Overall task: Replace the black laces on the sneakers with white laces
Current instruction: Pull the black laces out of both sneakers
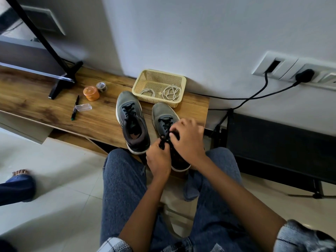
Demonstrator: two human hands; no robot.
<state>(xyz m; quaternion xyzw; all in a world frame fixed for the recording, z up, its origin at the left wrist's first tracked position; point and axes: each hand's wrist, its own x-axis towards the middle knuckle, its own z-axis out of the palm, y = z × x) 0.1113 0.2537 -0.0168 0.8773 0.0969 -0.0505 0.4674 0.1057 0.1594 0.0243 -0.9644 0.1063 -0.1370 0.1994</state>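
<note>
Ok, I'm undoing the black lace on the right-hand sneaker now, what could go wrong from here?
Both hands, left hand and right hand, grip the black lace at the knot, so tugging may tighten it rather than free it. The right sneaker has its heel over the wooden shelf edge; a hard pull might drag it off. It also sits close to the basket of white laces and could nudge it.

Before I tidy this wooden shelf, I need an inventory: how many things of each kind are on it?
Grey sneakers: 2
White lace bundles: 2
Beige plastic basket: 1
Small jars: 2
Black pen: 1
Clear plastic case: 1
Total: 9
</note>
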